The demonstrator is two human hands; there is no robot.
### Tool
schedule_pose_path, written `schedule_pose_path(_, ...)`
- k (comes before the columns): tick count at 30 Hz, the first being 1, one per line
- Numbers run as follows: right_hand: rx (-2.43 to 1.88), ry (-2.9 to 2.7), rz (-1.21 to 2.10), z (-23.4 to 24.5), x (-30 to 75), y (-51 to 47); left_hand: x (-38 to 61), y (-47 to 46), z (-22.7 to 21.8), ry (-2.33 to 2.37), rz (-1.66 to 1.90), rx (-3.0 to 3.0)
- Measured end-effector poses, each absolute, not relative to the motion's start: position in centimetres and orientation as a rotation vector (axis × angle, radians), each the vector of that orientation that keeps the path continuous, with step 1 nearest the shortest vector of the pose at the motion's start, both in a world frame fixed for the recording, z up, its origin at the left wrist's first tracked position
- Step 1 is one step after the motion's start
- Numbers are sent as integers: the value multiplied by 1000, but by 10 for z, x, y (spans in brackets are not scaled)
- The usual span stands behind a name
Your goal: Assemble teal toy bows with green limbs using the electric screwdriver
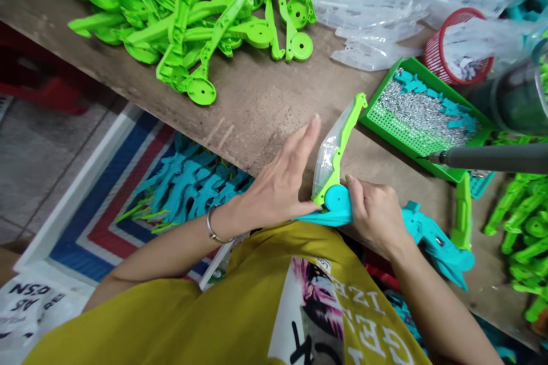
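Observation:
My right hand (377,217) is closed around a teal plastic part (337,199) with a round end, at the table's near edge. From that round end a lime-green arm (347,134) with a clear plastic blade (329,154) stands out away from me. Beside it is my left hand (278,182), its fingers stretched out and the thumb tip at the base of the green arm. Whether the thumb presses on it, I cannot tell. Right of my right hand lies another teal piece (445,248) with a green arm (462,214).
Lime-green parts (201,23) are heaped at the back left, clear blades (372,11) behind. A green basket (389,120) holds screws and small teal pieces, near a red basket (440,48). A grey screwdriver-like tool (492,158) juts in from the right. Teal parts (184,182) lie below the table edge.

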State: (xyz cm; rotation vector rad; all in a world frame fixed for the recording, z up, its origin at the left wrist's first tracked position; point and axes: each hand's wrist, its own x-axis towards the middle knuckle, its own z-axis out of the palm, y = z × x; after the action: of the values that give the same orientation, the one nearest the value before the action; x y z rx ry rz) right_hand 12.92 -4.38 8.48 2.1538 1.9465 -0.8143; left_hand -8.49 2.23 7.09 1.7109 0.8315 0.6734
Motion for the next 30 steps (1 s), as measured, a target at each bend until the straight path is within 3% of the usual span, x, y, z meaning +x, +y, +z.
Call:
schedule_pose_path(6,2170,1950,-878,87,129,-42,-80,28,71,651,641,1967)
schedule_pose_path(30,2224,2055,-911,92,133,-42,-78,37,82,419,511,1727)
